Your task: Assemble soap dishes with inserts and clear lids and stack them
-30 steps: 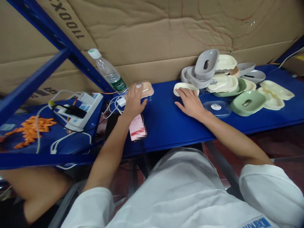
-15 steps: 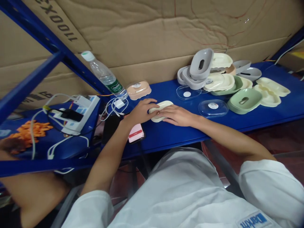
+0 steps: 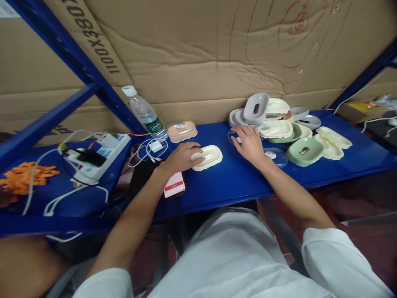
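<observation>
A cream soap dish piece [image 3: 211,156], oblong with a wavy rim, lies on the blue tabletop. My left hand [image 3: 182,158] holds its left end, the thumb across the top and the fingers along the far side. My right hand [image 3: 249,145] is away from it, fingers spread over a clear plastic lid [image 3: 232,140] with a white label. Part of that lid is hidden by the hand, and whether the fingertips touch it I cannot tell. Another clear lid [image 3: 277,158] lies beside my right wrist.
Grey dishes [image 3: 256,107], green dishes [image 3: 305,151] and cream pieces [image 3: 333,142] are heaped at the right. A peach dish [image 3: 182,131], water bottle [image 3: 145,114], cables and pink-screened phone [image 3: 174,184] sit left. Beyond the blue frame are a power strip [image 3: 105,155] and orange pieces [image 3: 27,178].
My right hand has left the cream piece and moved right to the clear lid. My left hand stays at the cream piece. The camera view has shifted a little.
</observation>
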`<state>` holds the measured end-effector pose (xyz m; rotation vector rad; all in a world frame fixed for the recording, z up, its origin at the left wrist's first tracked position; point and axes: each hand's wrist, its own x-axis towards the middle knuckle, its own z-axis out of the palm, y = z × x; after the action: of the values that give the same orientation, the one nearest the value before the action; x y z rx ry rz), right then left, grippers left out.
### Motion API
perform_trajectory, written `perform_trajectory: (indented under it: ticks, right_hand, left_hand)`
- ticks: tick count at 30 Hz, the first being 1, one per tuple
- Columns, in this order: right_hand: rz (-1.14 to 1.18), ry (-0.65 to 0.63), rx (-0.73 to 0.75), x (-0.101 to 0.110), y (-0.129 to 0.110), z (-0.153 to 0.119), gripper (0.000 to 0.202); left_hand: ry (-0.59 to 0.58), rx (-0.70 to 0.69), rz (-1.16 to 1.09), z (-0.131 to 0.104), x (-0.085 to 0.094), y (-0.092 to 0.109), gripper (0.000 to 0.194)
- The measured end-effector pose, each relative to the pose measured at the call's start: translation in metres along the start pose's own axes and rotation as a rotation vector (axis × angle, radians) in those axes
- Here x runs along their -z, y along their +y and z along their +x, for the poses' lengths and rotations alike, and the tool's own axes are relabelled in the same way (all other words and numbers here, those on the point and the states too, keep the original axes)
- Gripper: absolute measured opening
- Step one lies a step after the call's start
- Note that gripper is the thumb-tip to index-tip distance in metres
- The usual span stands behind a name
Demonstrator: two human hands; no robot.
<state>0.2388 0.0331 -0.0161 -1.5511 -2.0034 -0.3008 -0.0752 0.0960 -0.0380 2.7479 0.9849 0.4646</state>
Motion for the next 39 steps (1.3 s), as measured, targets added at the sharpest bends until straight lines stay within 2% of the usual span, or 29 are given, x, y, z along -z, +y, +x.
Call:
perform_trajectory:
  ticks: [2,4,7,11,15,17,19,22,25,28,33,39]
  right_hand:
    - [-0.033,0.08,-0.005,0.009,0.01,0.008,0.041]
    - [-0.071,0.141,-0.032,0.016,0.025,0.02,0.042]
    - [-0.177,0.113,-0.109,0.017,0.047,0.043,0.044]
    - [-0.272,0.032,-0.155,0.005,0.059,0.069,0.042]
    - [-0.194,0.116,-0.133,0.003,0.056,0.077,0.044]
    - [-0.131,0.183,-0.078,0.008,0.049,0.073,0.048]
    - [-0.05,0.167,0.058,0.014,0.038,0.064,0.047]
    - [0.153,-0.015,0.346,0.012,0.014,0.045,0.039]
    - [0.357,-0.158,0.465,-0.005,-0.006,0.026,0.037]
    - [0.47,-0.237,0.483,-0.026,-0.013,0.013,0.035]
    - [0.516,-0.29,0.465,-0.041,-0.011,0.004,0.033]
    - [0.508,-0.289,0.465,-0.038,-0.01,0.004,0.034]
  left_hand:
    - [-0.028,0.006,-0.017,0.0,0.002,0.003,0.053]
    - [-0.097,0.016,-0.061,0.0,0.004,0.008,0.075]
    - [-0.195,0.051,-0.11,0.0,0.008,0.017,0.107]
    - [-0.213,0.095,-0.128,0.0,0.009,0.025,0.112]
    - [-0.214,0.109,-0.133,-0.001,0.007,0.022,0.116]
    - [-0.197,0.127,-0.126,-0.003,0.006,0.017,0.122]
    - [-0.156,0.152,-0.121,-0.003,0.005,0.013,0.129]
    - [-0.06,0.184,-0.111,-0.001,0.002,0.005,0.139]
    - [0.049,0.161,-0.1,0.001,-0.002,-0.002,0.148]
    - [0.099,0.087,-0.086,0.001,-0.003,-0.009,0.137]
    - [0.036,-0.033,-0.07,-0.001,-0.006,-0.016,0.077]
    - [0.045,0.0,-0.08,-0.001,-0.012,-0.015,0.062]
